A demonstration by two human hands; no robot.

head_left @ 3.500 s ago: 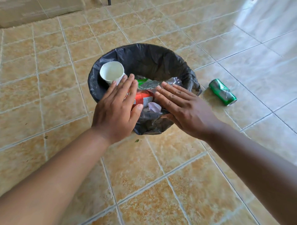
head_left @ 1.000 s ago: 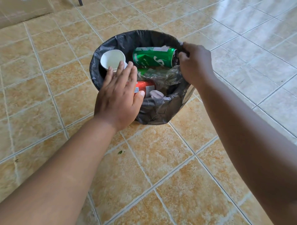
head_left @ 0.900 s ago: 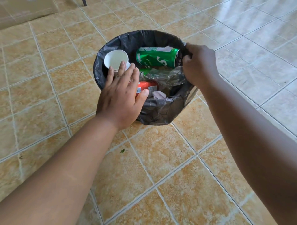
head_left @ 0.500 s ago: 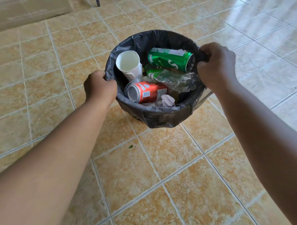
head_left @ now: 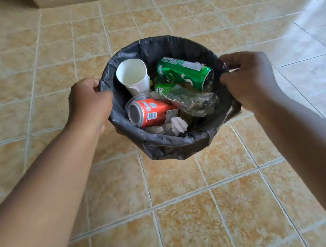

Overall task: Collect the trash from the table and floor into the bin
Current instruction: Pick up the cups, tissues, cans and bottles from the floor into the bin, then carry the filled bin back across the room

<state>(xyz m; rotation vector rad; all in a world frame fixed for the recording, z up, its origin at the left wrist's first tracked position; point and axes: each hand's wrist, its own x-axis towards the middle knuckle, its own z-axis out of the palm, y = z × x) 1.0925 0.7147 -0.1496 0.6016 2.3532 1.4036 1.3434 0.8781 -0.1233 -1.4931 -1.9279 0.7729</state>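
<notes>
A round bin lined with a black bag (head_left: 172, 148) stands on the tiled floor in the middle of the view. My left hand (head_left: 88, 104) grips the bag's rim on the left side. On the right side my right hand (head_left: 247, 79) is closed on the rim. Inside lie a white paper cup (head_left: 132, 74), a green can (head_left: 185, 72), a red can (head_left: 150, 114), a crushed clear plastic bottle (head_left: 190, 100) and crumpled white paper (head_left: 178, 125).
Beige floor tiles (head_left: 176, 202) surround the bin on all sides. The corner of a light-coloured box or piece of furniture (head_left: 61, 1) shows at the top left edge.
The green can went from the floor into the bin. My left hand dropped from hovering over the trash to gripping the left rim. My right hand holds the right rim; the view is closer.
</notes>
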